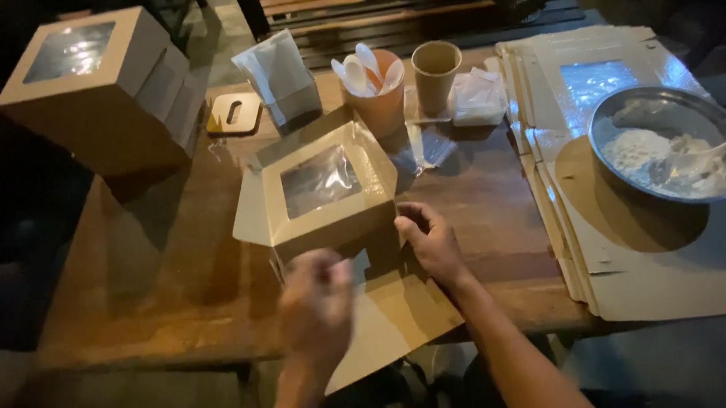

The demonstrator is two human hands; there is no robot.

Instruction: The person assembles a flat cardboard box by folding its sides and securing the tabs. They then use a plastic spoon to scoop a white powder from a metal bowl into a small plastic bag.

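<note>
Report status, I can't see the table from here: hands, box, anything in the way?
Left hand blurred, near the window box. Right hand touching its front corner. Cup of spoons just behind it.

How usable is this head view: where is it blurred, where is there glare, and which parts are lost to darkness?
Head view: the left hand is smeared by motion blur, while the right hand is fairly sharp; glare washes the film windows of the half-folded box and the stacked boxes; the metal bowl casts a hard shadow on the flat cardboard; the edges and floor fall into near black.
</note>
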